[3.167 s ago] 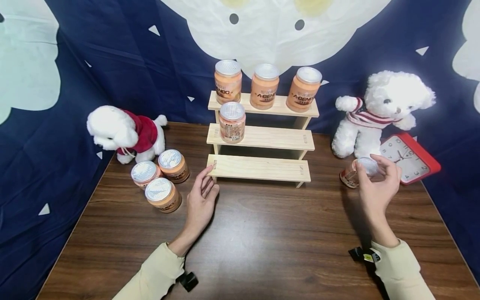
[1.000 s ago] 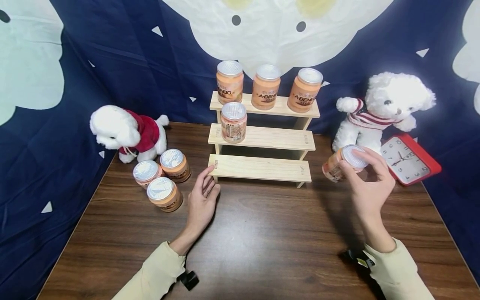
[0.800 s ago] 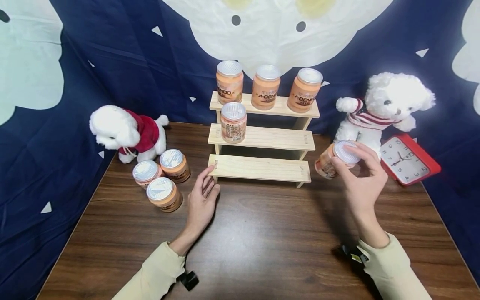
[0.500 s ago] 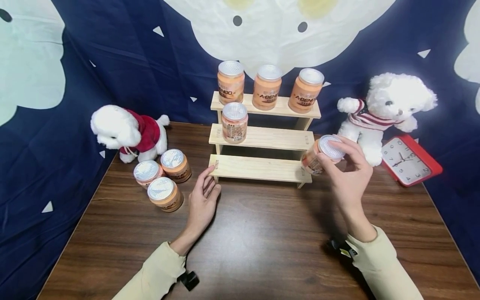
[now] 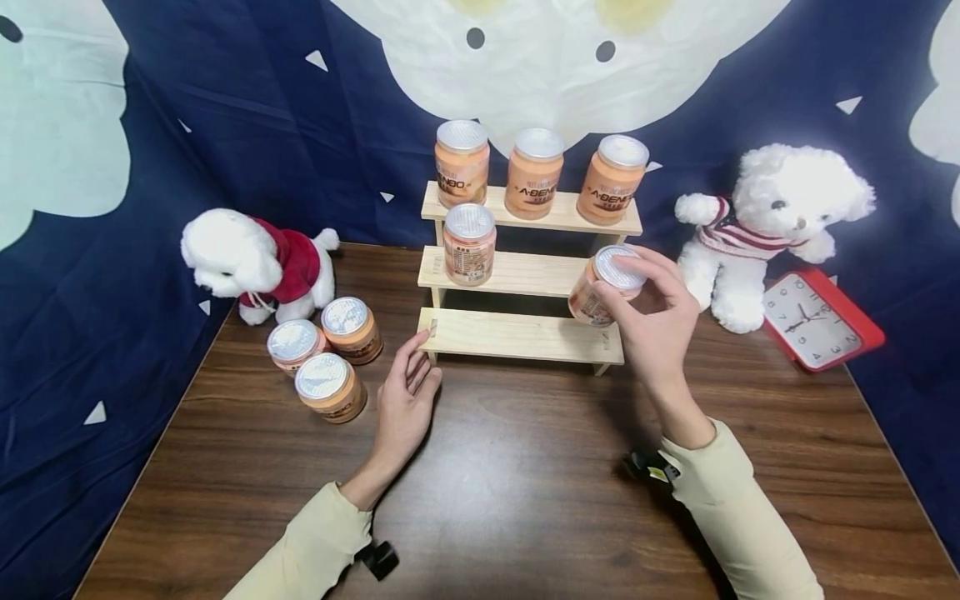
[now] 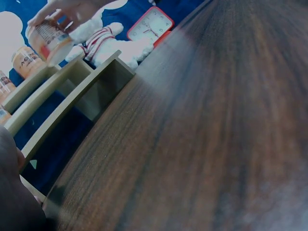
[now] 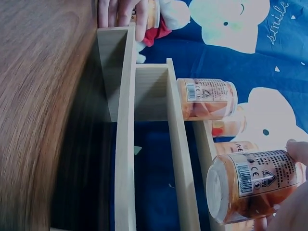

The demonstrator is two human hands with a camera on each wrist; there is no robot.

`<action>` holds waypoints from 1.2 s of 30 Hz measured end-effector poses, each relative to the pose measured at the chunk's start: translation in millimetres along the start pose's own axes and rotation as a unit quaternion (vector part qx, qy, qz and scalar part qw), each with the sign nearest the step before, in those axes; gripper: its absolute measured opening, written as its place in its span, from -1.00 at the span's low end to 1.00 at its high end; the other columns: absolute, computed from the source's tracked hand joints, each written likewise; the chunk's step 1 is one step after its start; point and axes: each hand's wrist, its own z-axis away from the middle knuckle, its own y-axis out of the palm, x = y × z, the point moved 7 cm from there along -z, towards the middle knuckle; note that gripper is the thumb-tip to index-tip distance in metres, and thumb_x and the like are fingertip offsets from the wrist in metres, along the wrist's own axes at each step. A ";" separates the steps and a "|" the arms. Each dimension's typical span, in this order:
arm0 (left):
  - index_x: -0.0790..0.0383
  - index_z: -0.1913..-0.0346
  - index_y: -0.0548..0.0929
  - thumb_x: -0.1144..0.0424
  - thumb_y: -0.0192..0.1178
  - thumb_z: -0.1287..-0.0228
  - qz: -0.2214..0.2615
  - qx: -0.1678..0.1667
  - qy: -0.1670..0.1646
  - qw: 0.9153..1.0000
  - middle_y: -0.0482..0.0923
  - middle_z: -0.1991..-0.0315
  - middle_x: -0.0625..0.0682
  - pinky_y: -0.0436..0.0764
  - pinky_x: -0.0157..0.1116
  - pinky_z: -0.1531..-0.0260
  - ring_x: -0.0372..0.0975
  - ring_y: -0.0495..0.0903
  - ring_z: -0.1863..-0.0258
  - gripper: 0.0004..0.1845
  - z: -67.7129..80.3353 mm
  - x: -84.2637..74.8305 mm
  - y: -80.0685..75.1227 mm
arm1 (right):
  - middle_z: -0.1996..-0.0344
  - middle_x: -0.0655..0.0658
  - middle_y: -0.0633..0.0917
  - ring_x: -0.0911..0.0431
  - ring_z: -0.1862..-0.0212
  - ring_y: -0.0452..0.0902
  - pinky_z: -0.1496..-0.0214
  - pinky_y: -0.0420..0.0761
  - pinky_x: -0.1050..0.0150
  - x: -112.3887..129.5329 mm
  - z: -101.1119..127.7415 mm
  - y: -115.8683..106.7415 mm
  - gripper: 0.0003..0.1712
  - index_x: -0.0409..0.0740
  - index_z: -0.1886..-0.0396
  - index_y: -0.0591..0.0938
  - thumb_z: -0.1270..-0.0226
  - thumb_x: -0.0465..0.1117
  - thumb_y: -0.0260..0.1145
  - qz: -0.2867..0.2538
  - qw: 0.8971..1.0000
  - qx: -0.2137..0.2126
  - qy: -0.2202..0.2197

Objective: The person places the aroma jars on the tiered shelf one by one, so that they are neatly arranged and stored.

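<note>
My right hand (image 5: 628, 287) grips an orange jar (image 5: 591, 305) with a silver lid by its top and holds it tilted in the air, over the right end of the wooden three-step shelf (image 5: 525, 337). The right wrist view shows this jar (image 7: 255, 190) just off the shelf's edge. One jar (image 5: 468, 246) stands at the left of the middle step and three jars (image 5: 536, 173) stand on the top step. My left hand (image 5: 420, 362) lies relaxed on the table, fingertips against the bottom step's left front corner.
Three more jars (image 5: 324, 367) stand on the brown table (image 5: 525, 500) left of my left hand. A white plush dog in red (image 5: 251, 262) sits at the back left. A white bear (image 5: 765, 225) and a red clock (image 5: 817, 321) are at the back right.
My right hand has lifted the jar from the table by the clock and carried it left and up to the shelf's right end. The left hand has stayed put.
</note>
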 end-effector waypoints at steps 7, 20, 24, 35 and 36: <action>-0.02 -0.52 0.63 0.45 0.31 -0.51 -0.013 -0.005 -0.008 1.000 0.66 -0.38 0.27 0.64 -0.31 -0.45 -0.04 0.65 -0.40 -0.40 -2.1 10.2 -0.5 | -0.16 -0.23 0.75 -0.02 -0.23 0.66 -0.30 0.72 0.28 -11.5 -5.0 14.9 -0.56 -0.53 -0.04 0.79 -0.11 -0.60 0.65 0.067 0.997 0.021 0.006; 0.13 -0.55 0.58 0.50 0.28 -0.52 -0.005 -0.003 -0.035 0.999 0.63 -0.42 0.28 0.59 -0.39 -0.47 0.05 0.60 -0.44 -0.40 0.0 0.3 1.6 | -0.09 -0.26 0.76 0.18 -0.14 0.60 -0.14 0.65 0.37 -27.9 -15.2 29.3 -0.47 -0.36 -0.13 0.82 -0.12 -0.47 0.73 0.145 0.989 0.009 -0.003; 0.13 -0.54 0.58 0.48 0.27 -0.51 -0.009 -0.005 -0.034 0.999 0.64 -0.41 0.29 0.59 -0.43 -0.45 0.06 0.60 -0.44 -0.41 -0.1 0.7 0.8 | -0.02 -0.17 0.68 0.27 -0.11 0.51 -0.09 0.64 0.36 -20.6 -16.2 38.5 -0.40 -0.45 -0.15 0.76 -0.06 -0.50 0.74 0.157 0.988 -0.014 -0.002; 0.09 -0.56 0.58 0.50 0.28 -0.55 -0.001 0.004 -0.049 0.999 0.58 -0.48 0.22 0.58 -0.32 -0.51 -0.04 0.57 -0.47 -0.40 -0.1 1.8 1.0 | 0.08 0.04 0.60 0.27 0.10 0.53 0.10 0.60 0.38 -18.0 -22.0 50.8 -0.41 -0.51 -0.03 0.73 0.03 -0.49 0.77 0.172 0.983 -0.061 -0.004; 0.09 -0.56 0.58 0.50 0.28 -0.55 -0.001 0.004 -0.048 0.999 0.58 -0.48 0.22 0.57 -0.32 -0.52 -0.03 0.57 -0.47 -0.40 -0.4 1.7 1.2 | 0.07 0.03 0.61 0.26 0.12 0.53 0.12 0.59 0.38 -23.5 -23.1 49.5 -0.40 -0.49 -0.04 0.73 0.04 -0.48 0.79 0.177 0.982 -0.063 -0.006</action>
